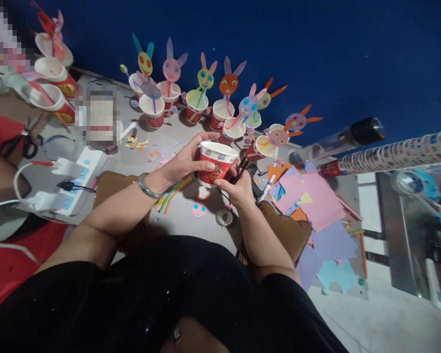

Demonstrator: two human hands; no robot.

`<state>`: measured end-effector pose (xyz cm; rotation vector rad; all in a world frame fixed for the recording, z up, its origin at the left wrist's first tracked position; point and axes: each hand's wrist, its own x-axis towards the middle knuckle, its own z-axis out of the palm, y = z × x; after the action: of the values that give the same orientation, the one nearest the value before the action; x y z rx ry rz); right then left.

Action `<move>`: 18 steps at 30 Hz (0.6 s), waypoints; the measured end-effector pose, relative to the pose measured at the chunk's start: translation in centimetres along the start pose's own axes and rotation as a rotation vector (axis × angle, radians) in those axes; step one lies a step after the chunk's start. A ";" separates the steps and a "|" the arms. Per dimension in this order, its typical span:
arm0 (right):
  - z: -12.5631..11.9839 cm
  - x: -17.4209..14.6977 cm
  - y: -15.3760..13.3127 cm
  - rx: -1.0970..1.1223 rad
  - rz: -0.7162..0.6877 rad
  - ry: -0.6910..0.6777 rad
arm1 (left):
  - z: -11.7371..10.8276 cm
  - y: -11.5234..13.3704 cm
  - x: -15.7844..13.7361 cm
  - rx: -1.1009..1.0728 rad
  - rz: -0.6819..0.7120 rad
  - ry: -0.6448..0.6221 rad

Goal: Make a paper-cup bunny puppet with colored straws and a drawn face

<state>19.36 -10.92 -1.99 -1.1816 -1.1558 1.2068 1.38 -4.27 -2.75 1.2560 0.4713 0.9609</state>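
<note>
Blue wall (316,63), hands (185,159) holding red cup (216,169), dark tool (244,163) half-hidden

A white power strip (83,175) lies at the left of the frame, with white plugs (46,200) and a black plug (67,186) in it. A big blue wall (316,59) fills the top. Pale floor (341,323) shows at the lower right.

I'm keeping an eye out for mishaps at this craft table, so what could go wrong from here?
The cup looks like thin paper; squeezed between the left hand and right hand, it might dent.
The dark tool by the right hand could nick it.
The nearest bunny cup stands close beyond, so a bump might tip it.
</note>
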 end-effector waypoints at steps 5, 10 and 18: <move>0.1 0.0 -0.1 -0.007 0.017 0.009 | -0.6 0.5 0.3 0.175 0.108 -0.026; 0.1 0.2 0.4 -0.026 0.002 0.025 | -1.6 1.4 0.4 0.506 0.231 0.024; 0.4 0.2 -0.2 -0.076 -0.026 0.020 | -1.2 2.2 0.0 0.620 0.253 0.015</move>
<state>19.01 -10.74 -1.79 -1.2292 -1.2075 1.1371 -0.26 -3.58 -1.05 1.9022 0.6625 1.0757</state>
